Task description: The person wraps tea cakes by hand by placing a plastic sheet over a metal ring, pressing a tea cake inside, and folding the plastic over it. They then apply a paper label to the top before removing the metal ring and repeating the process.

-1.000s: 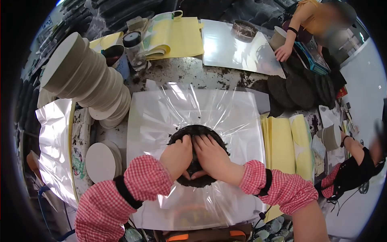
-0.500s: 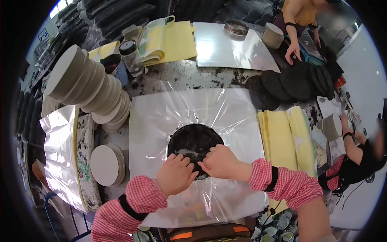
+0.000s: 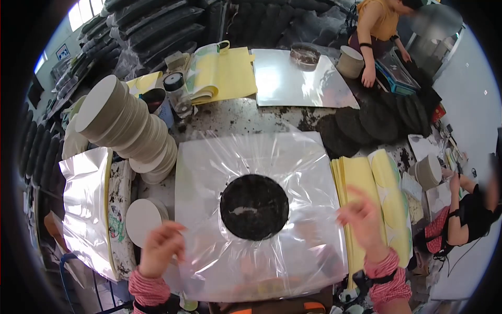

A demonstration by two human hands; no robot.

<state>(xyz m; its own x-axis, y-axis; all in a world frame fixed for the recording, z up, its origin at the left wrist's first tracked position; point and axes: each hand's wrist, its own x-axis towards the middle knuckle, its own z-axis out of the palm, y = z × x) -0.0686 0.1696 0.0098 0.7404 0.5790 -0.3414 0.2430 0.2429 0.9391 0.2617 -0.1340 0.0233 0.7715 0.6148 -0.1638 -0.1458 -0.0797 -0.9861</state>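
A round black disc (image 3: 254, 208), dark and crumbly-looking with a pale streak, lies at the middle of a clear plastic film (image 3: 308, 251). The film is wrinkled and pulled into folds all around the disc. My left hand (image 3: 161, 248) hovers by the film's left edge, near a low stack of pale round discs (image 3: 142, 222); its fingers are loosely bent and hold nothing. Over at the right edge, above yellow sheets (image 3: 356, 180), my right hand (image 3: 362, 219) is raised with fingers apart and nothing in it, slightly blurred.
Tall leaning stacks of pale round discs (image 3: 123, 123) stand at left, beside a silvery film pack (image 3: 86, 209). Behind are a jar (image 3: 178, 94), yellow sheets (image 3: 230, 73) and a shiny plate (image 3: 293, 86). Black discs (image 3: 379, 123) overlap at right. Two other people work nearby.
Both my hands have left the black disc's near edge and moved apart, left hand to the left and right hand to the right. The whole disc now shows. The view has shifted slightly.
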